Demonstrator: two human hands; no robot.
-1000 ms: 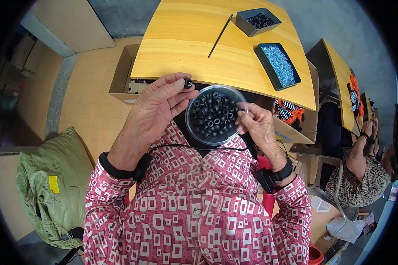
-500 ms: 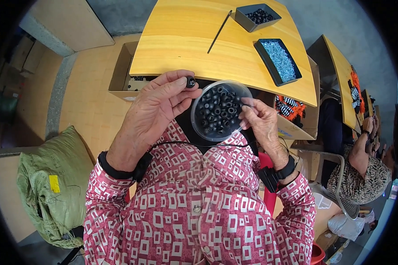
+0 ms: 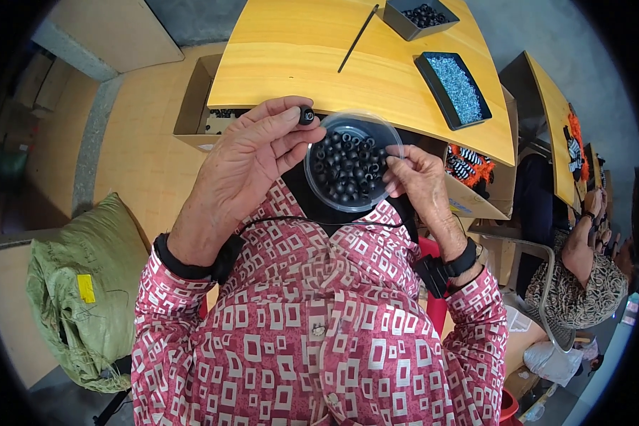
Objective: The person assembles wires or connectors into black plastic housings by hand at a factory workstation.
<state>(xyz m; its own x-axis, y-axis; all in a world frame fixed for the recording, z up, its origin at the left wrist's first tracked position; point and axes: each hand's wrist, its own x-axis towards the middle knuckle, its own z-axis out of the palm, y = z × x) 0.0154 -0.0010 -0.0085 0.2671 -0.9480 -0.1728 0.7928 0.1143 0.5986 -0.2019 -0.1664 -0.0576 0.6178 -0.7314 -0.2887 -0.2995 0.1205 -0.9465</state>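
The person's left hand (image 3: 252,145) is closed in a pinch, thumb against forefinger, on a small round black piece with a pale-ringed end (image 3: 306,115). The tip grip leaves that end uncovered and turned toward the wearer, probably so it can be seen. The other fingers curl loosely below; whether they touch the tub beside them, I cannot tell.

The right hand (image 3: 420,174) grips the right rim of a round, clear plastic tub (image 3: 368,126), thumb and fingers pinching its edge. Held there, the tub likely stays steady with its mouth unblocked. Inside lie many matt black, hollow round pieces (image 3: 346,167), heaped toward the near side, which suggests a tilt toward the body; what bears the tub from below is hidden.

Beyond the tub is a yellow wood-grain worktop (image 3: 284,67). On it lie a thin black rod (image 3: 358,39), a black rectangular tray (image 3: 433,86) of pale blue, glassy bits (image 3: 456,89) and a deeper dark box (image 3: 403,26) of black pieces, the two containers seemingly keeping loose parts sorted. Below the right edge, an open cardboard box (image 3: 491,201) holds orange and black-and-white striped items (image 3: 468,165).
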